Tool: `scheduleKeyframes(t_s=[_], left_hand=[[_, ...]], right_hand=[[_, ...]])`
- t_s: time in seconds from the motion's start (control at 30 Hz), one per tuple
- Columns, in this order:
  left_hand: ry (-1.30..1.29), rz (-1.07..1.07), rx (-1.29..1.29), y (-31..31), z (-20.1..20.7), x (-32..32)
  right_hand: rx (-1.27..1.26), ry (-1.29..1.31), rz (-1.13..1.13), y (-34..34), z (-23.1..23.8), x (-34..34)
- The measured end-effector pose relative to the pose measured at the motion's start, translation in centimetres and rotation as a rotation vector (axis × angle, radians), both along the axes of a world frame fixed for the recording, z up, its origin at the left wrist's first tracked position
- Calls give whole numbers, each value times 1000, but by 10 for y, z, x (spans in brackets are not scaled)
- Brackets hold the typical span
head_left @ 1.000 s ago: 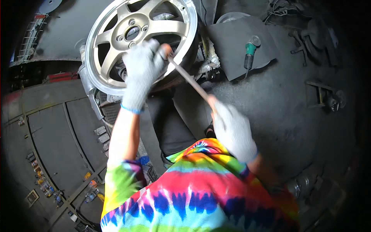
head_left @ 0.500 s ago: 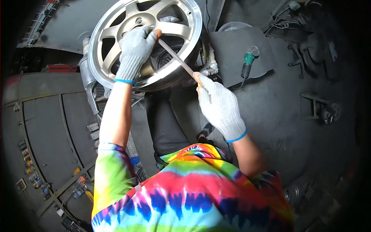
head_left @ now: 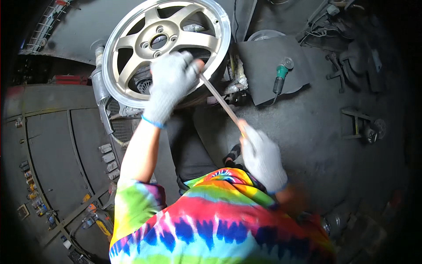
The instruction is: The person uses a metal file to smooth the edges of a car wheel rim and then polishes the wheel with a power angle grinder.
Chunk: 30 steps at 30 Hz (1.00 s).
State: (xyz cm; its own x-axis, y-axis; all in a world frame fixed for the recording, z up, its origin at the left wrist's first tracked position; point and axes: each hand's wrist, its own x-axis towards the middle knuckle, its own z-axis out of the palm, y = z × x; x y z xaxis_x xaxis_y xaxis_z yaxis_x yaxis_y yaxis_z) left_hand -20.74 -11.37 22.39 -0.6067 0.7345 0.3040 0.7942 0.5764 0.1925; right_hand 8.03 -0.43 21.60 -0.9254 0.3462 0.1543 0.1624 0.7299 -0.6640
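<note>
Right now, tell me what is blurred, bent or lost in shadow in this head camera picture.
Head view: the right white knit-gloved hand is smeared by motion blur, while the left white knit-gloved hand and the silver spoked alloy wheel are sharper; fisheye bends the grey floor panels' edges; the corners fall into black vignette; the thin metal rod looks slightly soft.

A green-handled power tool [head_left: 280,80] is lying on a dark mat [head_left: 272,61] on the grey floor [head_left: 307,132]; a dark metal stand [head_left: 360,127] is sitting well to its right; small yellow items [head_left: 99,224] are resting lower left.
</note>
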Motion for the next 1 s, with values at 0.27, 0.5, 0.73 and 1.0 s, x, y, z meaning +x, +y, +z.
scheduleKeyframes(t_s=[0.27, 0.5, 0.73, 1.0], left_hand=[[-83, 147, 82, 4, -6, -38], [-74, 122, -22, -3, -8, -3], [-72, 184, -11, -14, -9, 8], [12, 211, 79, -15, -11, -41]], right_hand=[[138, 93, -3, 10, -6, -59], [34, 119, 8, 1, -9, -16], [21, 100, 42, -4, -5, -7], [67, 155, 60, -3, -3, -67]])
